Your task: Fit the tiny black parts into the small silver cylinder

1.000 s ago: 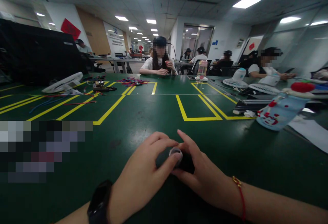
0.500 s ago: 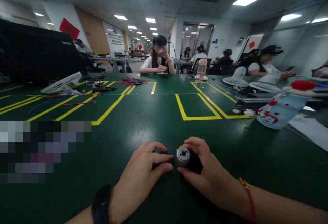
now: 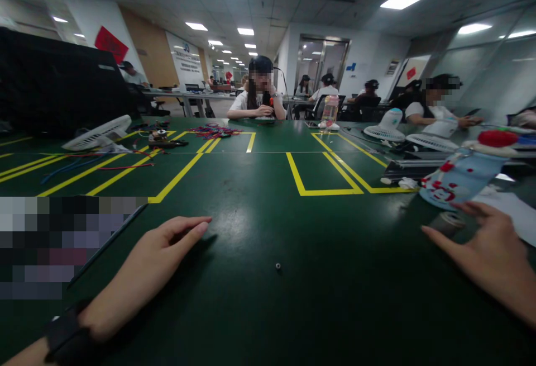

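My right hand (image 3: 488, 248) is at the right side of the table, thumb and fingers curved around a small grey metal cylinder that looks like a motor (image 3: 448, 223). The cylinder stands near the foot of a light-blue bottle (image 3: 458, 179) with a red top. My left hand (image 3: 167, 246), a black band on its wrist, hovers low over the left part of the green table (image 3: 326, 310). Its fingers are stretched forward and nothing shows in them. Between the hands lies a tiny metal ring-shaped part (image 3: 278, 266).
Yellow tape lines (image 3: 330, 193) mark the table. Red and blue wires (image 3: 215, 131), a white fan (image 3: 98, 133) and metal profiles (image 3: 414, 167) lie farther back. A paper sheet (image 3: 519, 215) is at the right edge. A person (image 3: 257, 98) sits opposite.
My right hand has moved the metal cylinder from the middle to the far right. My left hand has drawn back to the left, and the tiny ring-shaped part now shows.
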`<move>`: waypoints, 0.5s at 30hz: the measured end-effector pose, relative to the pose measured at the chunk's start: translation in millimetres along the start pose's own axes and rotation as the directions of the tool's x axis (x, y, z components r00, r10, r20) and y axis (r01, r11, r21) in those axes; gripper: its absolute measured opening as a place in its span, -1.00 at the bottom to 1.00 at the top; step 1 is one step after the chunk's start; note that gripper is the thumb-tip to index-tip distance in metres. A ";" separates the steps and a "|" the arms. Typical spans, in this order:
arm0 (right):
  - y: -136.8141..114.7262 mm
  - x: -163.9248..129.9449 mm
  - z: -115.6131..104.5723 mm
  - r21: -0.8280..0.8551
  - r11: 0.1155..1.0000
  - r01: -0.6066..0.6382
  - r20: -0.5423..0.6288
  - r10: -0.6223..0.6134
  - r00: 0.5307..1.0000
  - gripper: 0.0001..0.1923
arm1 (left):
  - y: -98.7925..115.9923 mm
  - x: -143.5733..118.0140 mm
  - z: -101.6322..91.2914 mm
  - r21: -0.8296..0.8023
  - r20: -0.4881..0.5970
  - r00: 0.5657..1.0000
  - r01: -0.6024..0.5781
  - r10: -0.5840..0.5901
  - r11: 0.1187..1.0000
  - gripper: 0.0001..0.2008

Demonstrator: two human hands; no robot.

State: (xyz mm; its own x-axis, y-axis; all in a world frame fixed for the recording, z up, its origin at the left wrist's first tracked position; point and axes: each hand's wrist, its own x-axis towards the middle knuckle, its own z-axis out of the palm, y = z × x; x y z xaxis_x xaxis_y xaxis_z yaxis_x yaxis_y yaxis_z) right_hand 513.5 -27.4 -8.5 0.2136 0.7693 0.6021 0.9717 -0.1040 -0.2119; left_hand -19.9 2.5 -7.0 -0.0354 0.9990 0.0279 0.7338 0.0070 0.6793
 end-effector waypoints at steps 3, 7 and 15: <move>-59.7 -11.0 4.3 -0.038 0.972 0.234 -0.033 -0.235 0.971 -0.26 | 5.2 0.4 6.8 0.032 -0.011 1.000 -0.015 0.016 0.999 -0.57; -173.4 -31.4 12.2 0.354 0.836 0.419 0.289 -0.524 0.801 -0.62 | 5.1 -0.3 5.4 0.021 -0.015 1.000 0.001 -0.001 1.000 -0.58; -218.5 -18.9 14.2 0.747 0.656 -0.106 0.543 -0.511 0.666 -0.73 | 7.3 -6.1 2.8 -0.002 -0.018 1.000 -0.012 0.012 1.000 -0.62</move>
State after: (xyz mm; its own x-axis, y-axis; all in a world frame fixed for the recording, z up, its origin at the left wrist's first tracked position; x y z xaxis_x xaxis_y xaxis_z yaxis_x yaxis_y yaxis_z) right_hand 295.8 -10.3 15.5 -0.4085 0.9082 0.0914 0.5395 0.3210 -0.7784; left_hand -12.4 -3.4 -4.3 -0.0388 0.9981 0.0487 0.7332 -0.0047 0.6800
